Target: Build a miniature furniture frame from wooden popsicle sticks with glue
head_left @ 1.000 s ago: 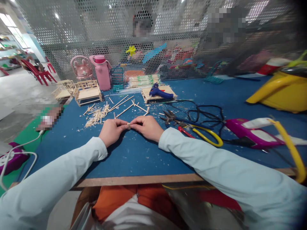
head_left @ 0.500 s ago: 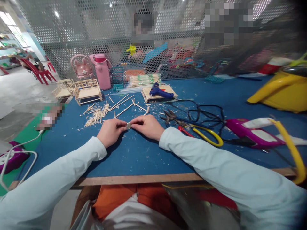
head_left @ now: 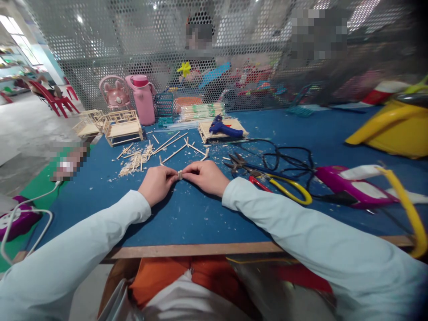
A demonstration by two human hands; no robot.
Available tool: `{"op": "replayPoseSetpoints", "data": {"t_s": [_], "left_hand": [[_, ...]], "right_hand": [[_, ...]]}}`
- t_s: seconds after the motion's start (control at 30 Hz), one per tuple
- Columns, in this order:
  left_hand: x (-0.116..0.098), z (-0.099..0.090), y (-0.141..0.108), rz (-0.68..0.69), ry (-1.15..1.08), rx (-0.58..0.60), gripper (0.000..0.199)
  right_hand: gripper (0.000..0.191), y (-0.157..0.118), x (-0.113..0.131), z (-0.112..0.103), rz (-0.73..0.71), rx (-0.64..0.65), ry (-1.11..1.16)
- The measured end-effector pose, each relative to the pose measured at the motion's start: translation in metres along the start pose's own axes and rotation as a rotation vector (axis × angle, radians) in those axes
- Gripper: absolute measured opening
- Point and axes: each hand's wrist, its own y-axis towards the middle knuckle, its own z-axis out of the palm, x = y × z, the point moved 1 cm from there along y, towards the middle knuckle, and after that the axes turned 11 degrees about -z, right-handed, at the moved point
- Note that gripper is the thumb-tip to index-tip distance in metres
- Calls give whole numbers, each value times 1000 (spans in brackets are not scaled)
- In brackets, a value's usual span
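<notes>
My left hand (head_left: pixel 156 183) and my right hand (head_left: pixel 207 177) meet at the middle of the blue tabletop. Between their fingertips they pinch a small bundle of short wooden stick pieces (head_left: pixel 180 175), mostly covered by the fingers. Just beyond the hands lie thin wooden sticks joined at angles (head_left: pixel 174 154). A pile of cut stick pieces (head_left: pixel 135 161) is scattered to the left of them. Pliers (head_left: pixel 239 164) with open jaws rest to the right of my right hand, beside a second tool with yellow and red handles (head_left: pixel 294 189).
Behind stand small stick-built furniture models (head_left: pixel 123 127), a pink bottle (head_left: pixel 143 100) and a blue glue gun (head_left: pixel 225 129) on a wooden piece. To the right are black cables (head_left: pixel 287 154), a purple power strip (head_left: pixel 354 187) and a yellow container (head_left: pixel 394 125). A perforated metal screen (head_left: pixel 247 26) closes the back.
My left hand has shifted slightly to the right, and its fingers now cover more of the small bundle. My right hand stays nearly in place.
</notes>
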Motion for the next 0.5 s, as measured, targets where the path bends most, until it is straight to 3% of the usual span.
{"op": "replayPoseSetpoints", "data": {"t_s": [0.5], "left_hand": [[3, 4, 1, 98, 22, -66, 15]], "right_hand": [[13, 1, -3, 2, -38, 25, -29]]}}
